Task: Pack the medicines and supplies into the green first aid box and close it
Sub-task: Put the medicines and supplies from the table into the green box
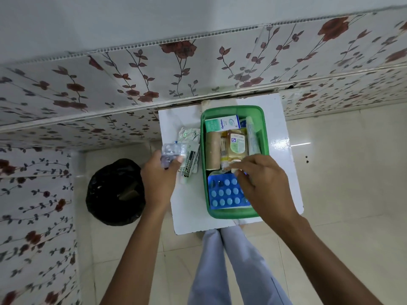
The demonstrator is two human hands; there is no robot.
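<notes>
closest to the camera, pale trouser legs standing on cream floor tiles, with two bare forearms reaching forward over them. right hand spread loosely over the near half of the green first aid box, fingertips touching down just past a blue blister pack lying flat in the box's near end. left hand just left of the box, pinching a clear blister strip between thumb and fingers. right beside it on the white desk, a cipladine tube and a crumpled silver foil strip, both still outside the box. further in, packed side by side: tan bandage roll, small amber bottle, white tube along the right wall, optibex carton across the far end. box open, no lid on it. off to the left on the floor, black bin bag. beyond, floral wall panels.
</notes>
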